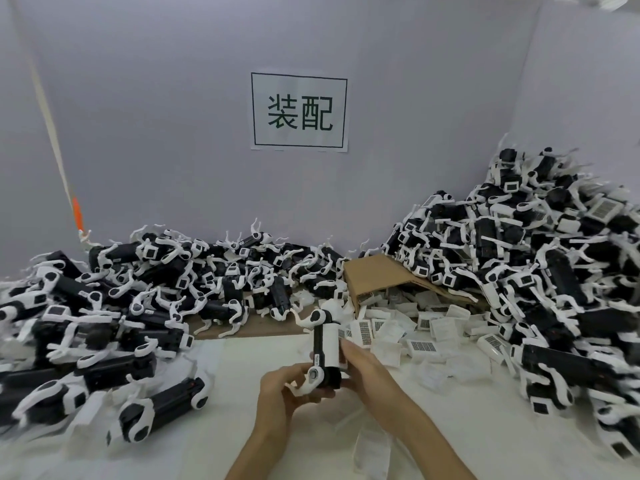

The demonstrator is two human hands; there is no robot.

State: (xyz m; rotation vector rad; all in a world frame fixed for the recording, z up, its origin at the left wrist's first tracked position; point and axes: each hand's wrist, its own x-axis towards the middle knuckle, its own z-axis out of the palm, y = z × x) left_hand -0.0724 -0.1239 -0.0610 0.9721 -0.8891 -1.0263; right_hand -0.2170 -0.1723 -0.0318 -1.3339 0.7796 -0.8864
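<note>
I hold one black-and-white plastic device (327,348) upright over the middle of the white table (214,441). It has a white panel on its front and white curved legs at top and bottom. My left hand (282,389) grips its lower end, fingers curled round the bottom leg piece. My right hand (363,367) holds its right side, with the fingers along the white panel.
A large heap of the same devices (114,306) covers the left side. A taller heap (526,268) rises at the right. Between them lie a cardboard piece (377,271) and several white panels (422,327). A paper sign (299,111) hangs on the back wall.
</note>
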